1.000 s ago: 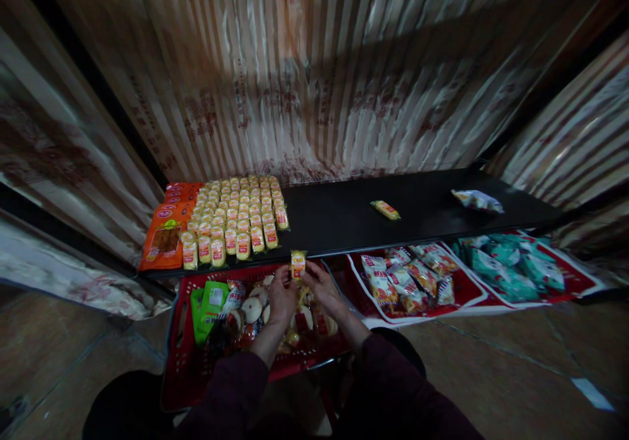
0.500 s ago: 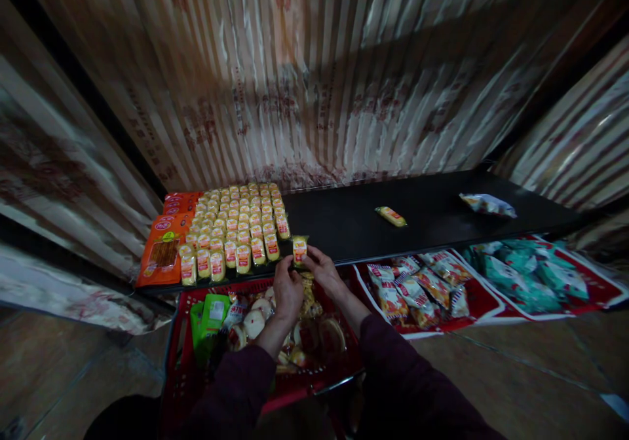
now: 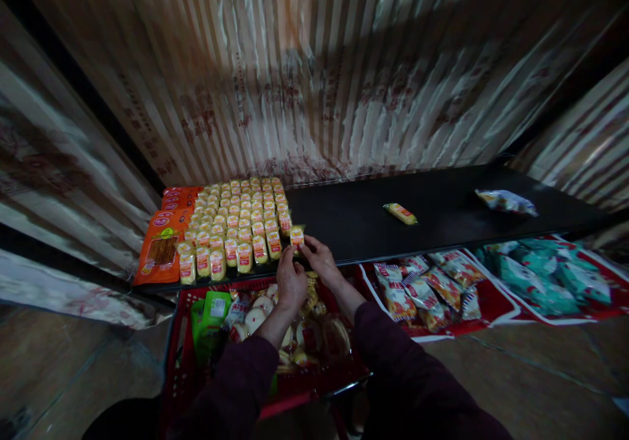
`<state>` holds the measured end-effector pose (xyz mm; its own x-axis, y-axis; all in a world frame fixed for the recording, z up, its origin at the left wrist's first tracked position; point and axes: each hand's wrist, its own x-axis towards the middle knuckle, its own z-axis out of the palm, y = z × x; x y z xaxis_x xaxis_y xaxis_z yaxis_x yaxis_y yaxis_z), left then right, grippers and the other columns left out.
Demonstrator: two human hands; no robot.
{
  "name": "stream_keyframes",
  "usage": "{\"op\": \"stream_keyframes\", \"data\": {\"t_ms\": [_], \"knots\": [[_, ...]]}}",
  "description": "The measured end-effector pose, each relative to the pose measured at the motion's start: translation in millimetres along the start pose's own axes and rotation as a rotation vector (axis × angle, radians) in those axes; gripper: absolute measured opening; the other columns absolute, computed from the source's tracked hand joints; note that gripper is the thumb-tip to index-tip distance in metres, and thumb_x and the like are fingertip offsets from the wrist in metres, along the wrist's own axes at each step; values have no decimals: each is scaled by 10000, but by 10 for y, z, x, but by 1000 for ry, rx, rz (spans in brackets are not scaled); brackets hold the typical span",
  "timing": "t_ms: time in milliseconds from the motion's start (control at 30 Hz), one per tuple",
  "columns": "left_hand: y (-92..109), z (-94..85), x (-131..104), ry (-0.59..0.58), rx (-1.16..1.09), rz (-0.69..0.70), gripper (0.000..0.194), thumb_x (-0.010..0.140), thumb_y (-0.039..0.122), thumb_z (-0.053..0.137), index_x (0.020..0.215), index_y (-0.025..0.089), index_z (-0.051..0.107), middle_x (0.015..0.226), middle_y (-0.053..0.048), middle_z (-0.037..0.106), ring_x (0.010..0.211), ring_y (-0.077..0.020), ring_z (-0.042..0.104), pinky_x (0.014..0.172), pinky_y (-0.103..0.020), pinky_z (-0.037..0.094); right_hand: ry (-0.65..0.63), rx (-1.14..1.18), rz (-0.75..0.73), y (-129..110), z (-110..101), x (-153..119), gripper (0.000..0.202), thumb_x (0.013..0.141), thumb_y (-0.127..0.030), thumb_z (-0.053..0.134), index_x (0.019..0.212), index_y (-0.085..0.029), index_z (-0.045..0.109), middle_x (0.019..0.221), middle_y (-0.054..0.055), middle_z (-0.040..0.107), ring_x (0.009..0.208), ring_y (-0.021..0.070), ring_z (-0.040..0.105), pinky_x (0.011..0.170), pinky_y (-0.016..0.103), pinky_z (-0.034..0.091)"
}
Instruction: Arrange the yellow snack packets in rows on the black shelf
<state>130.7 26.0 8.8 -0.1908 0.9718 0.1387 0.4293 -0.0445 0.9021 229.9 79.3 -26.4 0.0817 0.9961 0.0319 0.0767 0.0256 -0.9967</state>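
A small yellow wrapped snack cake (image 3: 297, 236) stands upright at the front edge of the black shelf (image 3: 344, 224). My left hand (image 3: 292, 281) pinches its lower left side, and my right hand (image 3: 318, 256) grips it from the lower right. Fingers of both hands are closed on the wrapper. Just left of it, rows of matching wrapped cakes (image 3: 244, 256) stand packed together. Below my wrists is a red basket (image 3: 339, 374) with round white pastries (image 3: 254, 321), a green packet (image 3: 213, 315) and other wrapped snacks, partly hidden by my forearms.
Orange snack packets (image 3: 160, 250) lie at the shelf's left end. One cake (image 3: 400, 213) lies flat farther right, beyond it a pale bag (image 3: 506, 201). Below the shelf are red-and-white bags (image 3: 425, 293) and teal packets (image 3: 545, 283) in red containers. Striped sheeting (image 3: 314, 99) hangs behind.
Both hands have shifted slightly forward with the cake, bringing it closer to the right end of the rows. The view has turned a little to the left.
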Motion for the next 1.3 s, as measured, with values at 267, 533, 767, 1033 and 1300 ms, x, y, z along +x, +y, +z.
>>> {"op": "stream_keyframes", "data": {"t_ms": [267,533,767,1033,1300], "knots": [[-25,24,51,5,24,34,480,736,18,423,1183,79,586,1297,-157,557,1242,-218,495,1109,-377,346,49,-248,-90,91,-18,72,285,825,-350,574,1076,-247,660,1014,19,721,901,184,668,854,339,533],[-41,32,91,-30,31,81,500,741,18,412,1215,60,565,1336,-177,522,1270,-229,470,1101,-383,367,82,-297,-110,100,49,186,293,818,-335,575,1078,-235,664,1047,41,706,925,186,656,874,340,517],[-85,46,114,-32,32,118,524,745,25,410,1245,92,554,1338,-153,530,1278,-226,463,1107,-393,362,91,-379,-95,101,95,264,278,819,-301,557,1067,-242,666,1042,39,683,925,167,640,883,328,503],[-131,67,116,-58,53,99,591,726,26,424,1309,80,499,1421,-157,442,1357,-232,360,1136,-391,314,56,-474,-64,-6,155,284,282,835,-285,542,1087,-230,656,1036,48,669,932,164,631,882,306,494],[-119,116,92,-76,41,121,660,693,8,425,1349,79,451,1453,-142,406,1377,-219,325,1163,-378,255,33,-549,-85,-40,145,265,299,845,-288,526,1093,-192,662,995,76,669,890,176,628,857,296,491]]}}
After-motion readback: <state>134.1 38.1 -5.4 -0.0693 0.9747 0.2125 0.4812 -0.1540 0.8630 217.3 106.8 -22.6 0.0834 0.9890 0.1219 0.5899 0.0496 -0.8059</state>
